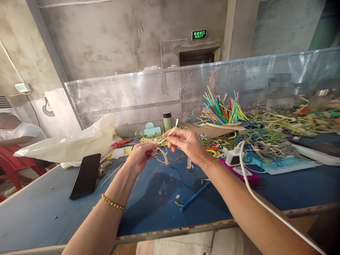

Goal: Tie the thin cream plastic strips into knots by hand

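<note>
Above the blue tabletop (148, 193), my two hands meet around a thin, pale strip that looks like dried plant leaf. My left hand (140, 156) pinches it, with a curled pale piece (165, 156) hanging below the fingers. Close beside it on the right, my right hand (187, 142) is closed on the pale strip (174, 127), whose rounded end sticks up past the fingertips. Another short pale piece (189, 163) shows under the right hand. The exact pinch points are partly hidden by the fingers.
A black phone (85, 176) and plastic bag (79, 141) are at left. Pipe cleaners (223, 109), dried strips (287, 122) and a green bottle (167, 121) stand behind. A blue stick (195, 196) lies in front; a white cable (247, 184) crosses my right forearm. A perforated screen (132, 102) backs the table.
</note>
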Demonstrator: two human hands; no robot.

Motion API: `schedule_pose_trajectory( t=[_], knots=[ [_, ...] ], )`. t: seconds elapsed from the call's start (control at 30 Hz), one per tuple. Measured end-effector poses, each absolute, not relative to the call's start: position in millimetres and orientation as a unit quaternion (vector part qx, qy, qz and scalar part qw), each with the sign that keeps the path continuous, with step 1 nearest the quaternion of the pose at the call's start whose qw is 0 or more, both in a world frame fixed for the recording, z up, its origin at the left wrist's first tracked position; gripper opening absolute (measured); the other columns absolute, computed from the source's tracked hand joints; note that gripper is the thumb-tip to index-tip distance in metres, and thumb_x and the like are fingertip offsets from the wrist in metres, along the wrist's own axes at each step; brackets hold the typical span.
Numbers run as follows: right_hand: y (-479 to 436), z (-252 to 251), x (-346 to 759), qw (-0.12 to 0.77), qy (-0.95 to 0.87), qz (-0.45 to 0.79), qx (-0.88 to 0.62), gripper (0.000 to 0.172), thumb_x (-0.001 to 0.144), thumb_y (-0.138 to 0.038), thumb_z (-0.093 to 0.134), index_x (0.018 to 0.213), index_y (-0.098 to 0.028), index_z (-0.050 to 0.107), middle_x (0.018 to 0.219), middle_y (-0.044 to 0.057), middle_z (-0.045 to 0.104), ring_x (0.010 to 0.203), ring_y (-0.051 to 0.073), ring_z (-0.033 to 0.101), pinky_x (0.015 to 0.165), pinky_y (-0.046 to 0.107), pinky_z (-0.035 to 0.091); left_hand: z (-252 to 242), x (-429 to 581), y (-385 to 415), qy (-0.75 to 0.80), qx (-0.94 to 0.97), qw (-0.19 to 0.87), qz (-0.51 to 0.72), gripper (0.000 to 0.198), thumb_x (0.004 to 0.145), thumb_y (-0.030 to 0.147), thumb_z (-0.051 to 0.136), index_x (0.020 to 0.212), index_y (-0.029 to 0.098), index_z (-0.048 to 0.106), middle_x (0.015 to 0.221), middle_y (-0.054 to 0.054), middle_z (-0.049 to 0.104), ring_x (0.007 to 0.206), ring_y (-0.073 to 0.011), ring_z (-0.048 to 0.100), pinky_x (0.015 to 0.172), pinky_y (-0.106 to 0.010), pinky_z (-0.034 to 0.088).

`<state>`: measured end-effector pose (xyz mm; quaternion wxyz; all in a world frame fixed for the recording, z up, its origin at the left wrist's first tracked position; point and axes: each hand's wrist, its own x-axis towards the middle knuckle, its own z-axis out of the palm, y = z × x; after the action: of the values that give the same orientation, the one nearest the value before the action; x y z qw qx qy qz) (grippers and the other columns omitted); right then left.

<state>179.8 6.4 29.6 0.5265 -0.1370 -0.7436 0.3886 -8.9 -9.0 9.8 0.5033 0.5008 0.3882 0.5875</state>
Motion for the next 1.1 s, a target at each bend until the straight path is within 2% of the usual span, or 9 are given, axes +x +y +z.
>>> schedule_pose_trajectory(
  t=[0.1,0.27,0.47,0.67,0.9,1.1],
  knots=[
    [4,29,177,0.532,-0.719,0.422,-0.148,0.017,0.083,-0.032,0.066,0.088,-0.016,0.071,0.071,0.002,0.063,0.055,0.01,0.056,0.049,0.024,0.048,10,-8,-9,0.381,0.494,0.516,0.587,0.013,0.064,0.021,0.073,0.059,0.012,0.065,0.056,-0.002,0.057,0.047,-0.0079,0.044,0.049,-0.026,0.03],
    [5,25,171,0.554,-0.682,0.443,-0.18,0.023,0.076,-0.036,0.072,0.087,-0.016,0.067,0.093,0.007,0.067,0.065,0.012,0.06,0.047,0.023,0.051,8,-7,-8,0.36,0.492,0.53,0.589,0.015,0.066,0.023,0.075,0.061,0.013,0.065,0.057,-0.001,0.056,0.049,-0.0075,0.044,0.049,-0.025,0.031],
    [13,20,170,0.563,-0.675,0.407,-0.246,0.025,0.075,-0.039,0.072,0.079,-0.015,0.066,0.058,0.0,0.059,0.047,0.01,0.053,0.038,0.022,0.045,6,-5,-7,0.364,0.483,0.513,0.609,0.016,0.064,0.023,0.078,0.066,0.012,0.067,0.059,0.0,0.057,0.049,-0.0065,0.046,0.049,-0.023,0.033],
    [12,20,169,0.562,-0.691,0.369,-0.266,0.025,0.073,-0.036,0.073,0.086,-0.015,0.066,0.062,0.001,0.061,0.046,0.01,0.053,0.035,0.021,0.04,6,-7,-4,0.354,0.457,0.508,0.639,0.019,0.062,0.023,0.08,0.066,0.012,0.066,0.058,0.001,0.056,0.049,-0.0053,0.045,0.047,-0.022,0.031],
    [17,21,173,0.583,-0.687,0.321,-0.292,0.028,0.08,-0.043,0.067,0.081,-0.016,0.069,0.051,-0.001,0.057,0.039,0.009,0.048,0.038,0.023,0.037,5,-7,-4,0.352,0.46,0.507,0.638,0.021,0.061,0.025,0.081,0.067,0.012,0.066,0.059,0.001,0.056,0.05,-0.0055,0.044,0.047,-0.022,0.031],
    [20,15,171,0.521,-0.751,0.263,-0.309,0.027,0.084,-0.036,0.06,0.072,-0.014,0.069,0.058,0.001,0.059,0.054,0.012,0.051,0.05,0.025,0.037,7,-4,-7,0.356,0.463,0.505,0.636,0.021,0.061,0.024,0.082,0.064,0.012,0.065,0.059,0.0,0.057,0.05,-0.0059,0.045,0.048,-0.022,0.032]
  ],
)
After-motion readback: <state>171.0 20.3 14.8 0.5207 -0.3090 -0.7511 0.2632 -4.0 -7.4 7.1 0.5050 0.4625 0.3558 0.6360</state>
